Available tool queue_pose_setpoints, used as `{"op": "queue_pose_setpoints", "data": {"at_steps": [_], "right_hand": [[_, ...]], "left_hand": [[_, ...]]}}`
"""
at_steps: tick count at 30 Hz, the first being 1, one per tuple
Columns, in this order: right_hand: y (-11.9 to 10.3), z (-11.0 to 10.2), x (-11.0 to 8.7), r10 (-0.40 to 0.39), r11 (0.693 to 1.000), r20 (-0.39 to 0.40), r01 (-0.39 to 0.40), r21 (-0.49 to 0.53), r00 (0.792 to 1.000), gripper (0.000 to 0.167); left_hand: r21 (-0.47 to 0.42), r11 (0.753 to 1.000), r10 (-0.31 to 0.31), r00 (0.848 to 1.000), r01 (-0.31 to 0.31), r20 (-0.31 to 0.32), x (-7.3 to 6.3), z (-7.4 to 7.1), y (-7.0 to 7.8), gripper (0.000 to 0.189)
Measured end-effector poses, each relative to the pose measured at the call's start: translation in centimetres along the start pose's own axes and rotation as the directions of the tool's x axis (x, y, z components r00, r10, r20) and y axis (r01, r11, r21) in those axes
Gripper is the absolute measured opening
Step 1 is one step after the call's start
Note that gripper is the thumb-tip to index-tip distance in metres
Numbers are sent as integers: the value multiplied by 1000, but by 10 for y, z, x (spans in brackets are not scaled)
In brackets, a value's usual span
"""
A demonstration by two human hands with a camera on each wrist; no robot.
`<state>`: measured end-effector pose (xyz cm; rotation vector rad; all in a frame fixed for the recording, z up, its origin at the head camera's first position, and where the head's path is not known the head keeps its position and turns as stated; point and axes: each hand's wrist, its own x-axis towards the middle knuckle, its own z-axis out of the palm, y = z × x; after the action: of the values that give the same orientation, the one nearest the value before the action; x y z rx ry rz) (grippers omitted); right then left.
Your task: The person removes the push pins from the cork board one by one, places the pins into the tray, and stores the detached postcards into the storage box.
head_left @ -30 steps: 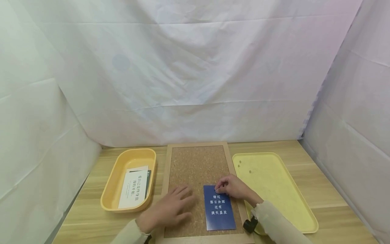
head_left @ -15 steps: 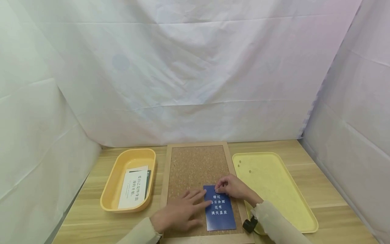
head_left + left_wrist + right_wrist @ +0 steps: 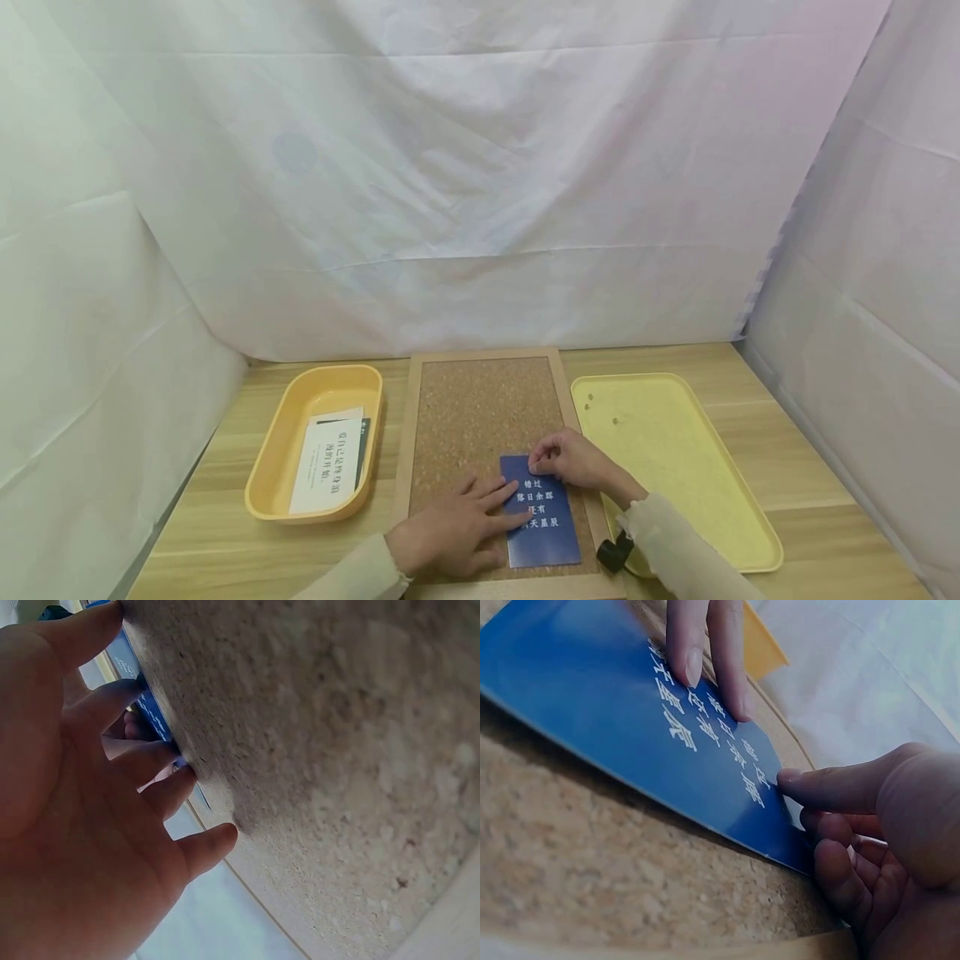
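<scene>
A blue card [image 3: 547, 546] with white writing lies on a framed cork board [image 3: 480, 408]. My left hand [image 3: 457, 529] is spread low on the board, and two of its fingertips press on the card's left side. At the card's top end, my right hand [image 3: 573, 460] pinches what looks like a small clear push pin, mostly hidden by the fingers. In the right wrist view the thumb and curled fingers of the right hand [image 3: 885, 840] meet at the card's end. The left wrist view shows the left hand [image 3: 97, 795] with its fingertips against the board.
On the left stands an orange tray [image 3: 258, 475] with several cards [image 3: 326, 467] in it. A flat yellow tray [image 3: 690, 475] with a few small pieces [image 3: 616, 421] lies on the right. White cloth [image 3: 480, 167] hangs behind the wooden table [image 3: 810, 492] and on both sides.
My left hand has moved right across the cork board, and its fingertips have come onto the blue card. The right hand has stayed at the card's top end.
</scene>
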<state>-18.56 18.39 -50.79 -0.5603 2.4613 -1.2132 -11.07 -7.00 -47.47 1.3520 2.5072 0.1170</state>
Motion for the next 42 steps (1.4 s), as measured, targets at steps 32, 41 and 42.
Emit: {"op": "queue_pose_setpoints", "data": {"at_steps": [32, 41, 42], "right_hand": [[4, -1, -2, -40, 999, 22, 40, 19, 999, 12], [4, -2, -4, -51, 998, 18, 51, 34, 999, 10], [4, -1, -4, -52, 998, 16, 51, 30, 999, 10]], "left_hand": [[46, 999, -14, 999, 12, 30, 1, 0, 0, 57], [-2, 1000, -21, 999, 21, 33, 0, 0, 1, 56], [-7, 1000, -20, 999, 21, 32, 0, 0, 1, 56]]}}
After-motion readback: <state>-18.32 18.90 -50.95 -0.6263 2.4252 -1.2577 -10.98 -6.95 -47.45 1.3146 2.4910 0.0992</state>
